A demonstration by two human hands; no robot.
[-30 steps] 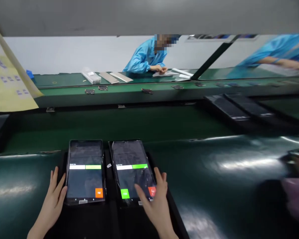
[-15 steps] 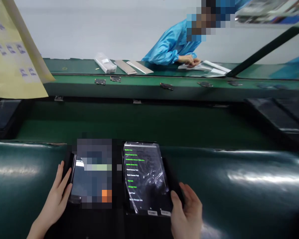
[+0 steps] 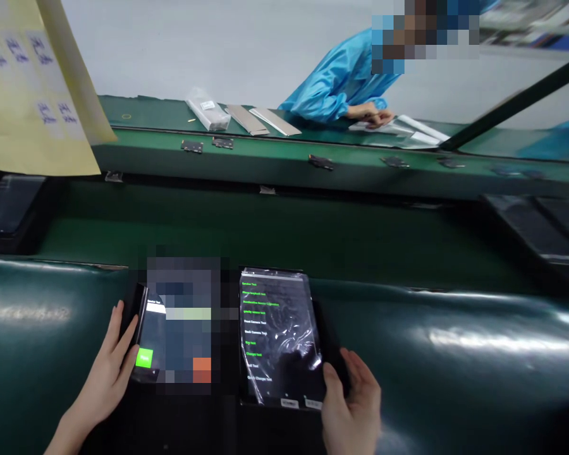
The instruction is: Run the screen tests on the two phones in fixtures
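Note:
Two tablets lie side by side in a black tray at the bottom middle. My left hand grips the tray's left side, its fingers along the edge beside the left tablet. That tablet's lit screen is partly blurred out, with a green button at its lower left. Clear film covers the right tablet, whose dark screen lists tests in green and white text. My right hand holds the tray's right side, thumb by the tablet's lower right corner and fingers around the outer edge.
A green conveyor belt runs behind the tray. More tablets in black trays sit right and left. A yellow sheet hangs at left. Small dark parts line the far ledge, where a person in blue works.
A green button has appeared on the left tablet's screen. My view has tilted and shifted slightly. Both hands keep their places on the tray.

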